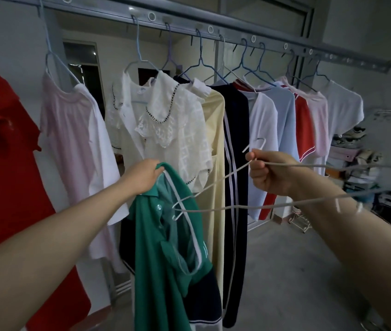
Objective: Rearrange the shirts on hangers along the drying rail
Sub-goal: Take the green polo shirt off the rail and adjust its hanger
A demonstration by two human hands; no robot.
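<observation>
While your left fingers (156, 170) pinch the limp shirt (156, 259) by its collar, your right fingers (257, 168), at three o'clock, grip the springy hanger (213, 181) at its neck.

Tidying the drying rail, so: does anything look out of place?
Yes. The green polo shirt is off the drying rail, bunched in the left hand. The right hand holds a white wire hanger with only one end at its collar.

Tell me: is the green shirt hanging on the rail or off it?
Off: left hand grips the green shirt by its collar, below the rail.
</observation>
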